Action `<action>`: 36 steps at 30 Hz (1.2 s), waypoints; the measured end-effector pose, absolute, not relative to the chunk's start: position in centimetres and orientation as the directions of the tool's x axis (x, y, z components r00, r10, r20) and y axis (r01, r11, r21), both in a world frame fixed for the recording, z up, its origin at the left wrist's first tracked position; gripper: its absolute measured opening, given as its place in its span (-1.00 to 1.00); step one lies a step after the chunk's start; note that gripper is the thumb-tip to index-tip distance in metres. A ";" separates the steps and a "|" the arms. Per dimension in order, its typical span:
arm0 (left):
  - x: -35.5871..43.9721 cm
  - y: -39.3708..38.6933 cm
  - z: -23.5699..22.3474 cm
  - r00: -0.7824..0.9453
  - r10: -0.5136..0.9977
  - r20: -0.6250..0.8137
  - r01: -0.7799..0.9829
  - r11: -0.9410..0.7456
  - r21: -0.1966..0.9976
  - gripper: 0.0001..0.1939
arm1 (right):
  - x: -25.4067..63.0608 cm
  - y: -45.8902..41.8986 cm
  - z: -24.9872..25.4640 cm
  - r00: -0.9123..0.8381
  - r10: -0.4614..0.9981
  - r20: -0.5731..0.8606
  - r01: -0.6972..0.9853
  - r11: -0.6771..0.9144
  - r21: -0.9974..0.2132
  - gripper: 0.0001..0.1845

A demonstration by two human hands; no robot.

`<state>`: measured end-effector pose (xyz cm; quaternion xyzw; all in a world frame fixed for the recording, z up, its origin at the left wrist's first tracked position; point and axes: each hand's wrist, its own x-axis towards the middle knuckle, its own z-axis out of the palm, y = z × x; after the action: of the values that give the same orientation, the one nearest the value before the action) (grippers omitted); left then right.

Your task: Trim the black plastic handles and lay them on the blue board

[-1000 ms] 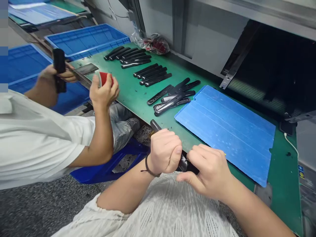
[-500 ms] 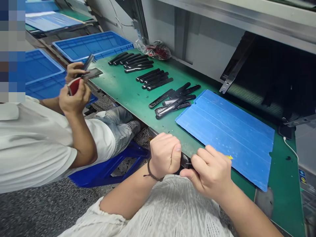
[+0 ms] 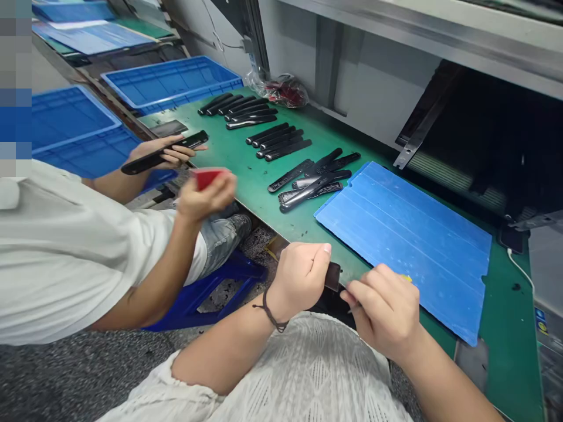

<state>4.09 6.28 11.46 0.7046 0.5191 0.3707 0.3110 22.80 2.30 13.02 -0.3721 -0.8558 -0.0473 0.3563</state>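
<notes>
Black handle piece (image 3: 333, 276) juts from a worker's left hand (image 3: 301, 275), clenched around it by the near edge of a green table (image 3: 240, 184). Close by, the right hand (image 3: 389, 310) is curled, its hold unclear. Beyond lie a blue sheet (image 3: 409, 240) and crossed black pieces (image 3: 308, 192).

Even light, faint sheen on the counter (image 3: 250, 181) beyond the fingers (image 3: 373, 293); left of them, a co-worker's hand (image 3: 200, 202) is blurred.
</notes>
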 end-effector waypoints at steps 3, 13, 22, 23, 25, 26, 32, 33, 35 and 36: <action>4.1 6.2 11.6 0.203 0.960 0.191 0.495 -0.269 0.826 -0.41 | 22.9 2.5 14.0 -0.447 0.700 0.557 0.717 0.653 -0.244 -0.51; 4.5 6.2 11.7 0.194 0.950 0.244 0.535 -0.311 0.785 -0.48 | 21.8 3.0 15.3 -0.484 0.696 0.530 0.790 0.608 -0.078 -0.43; 5.2 6.2 11.2 0.211 0.974 0.077 0.488 -0.174 0.855 -0.40 | 22.2 3.6 13.2 -0.528 0.446 0.722 0.781 0.590 0.207 -0.53; 5.2 6.2 11.2 0.209 0.976 0.060 0.487 -0.157 0.859 -0.39 | 22.2 3.6 13.0 -0.529 0.431 0.731 0.768 0.610 0.197 -0.55; 5.3 6.0 11.1 0.190 0.980 0.054 0.505 -0.144 0.851 -0.39 | 22.5 3.3 12.9 -0.502 0.471 0.726 0.743 0.664 0.083 -0.56; 5.3 5.8 11.1 0.182 0.981 0.071 0.521 -0.158 0.839 -0.40 | 22.7 3.1 12.9 -0.479 0.527 0.702 0.730 0.684 -0.015 -0.57; 5.1 4.9 10.5 0.203 0.943 0.263 0.599 -0.332 0.728 -0.53 | 24.1 2.9 12.6 -0.502 0.756 0.421 0.746 0.625 -0.232 -0.49; 5.0 4.9 10.4 0.192 0.940 0.282 0.605 -0.340 0.720 -0.53 | 24.1 3.0 12.6 -0.518 0.752 0.409 0.745 0.631 -0.216 -0.46; 5.0 4.8 10.2 0.174 0.936 0.306 0.612 -0.346 0.711 -0.54 | 24.0 3.0 12.5 -0.536 0.740 0.405 0.733 0.647 -0.211 -0.45; 5.0 4.8 10.2 0.165 0.935 0.312 0.614 -0.346 0.710 -0.54 | 23.8 3.0 12.5 -0.535 0.737 0.414 0.731 0.649 -0.211 -0.47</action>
<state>4.96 4.79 10.23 0.7318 0.5292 0.3704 0.2172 23.85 2.97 12.48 -0.4187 -0.8761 0.0061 0.2389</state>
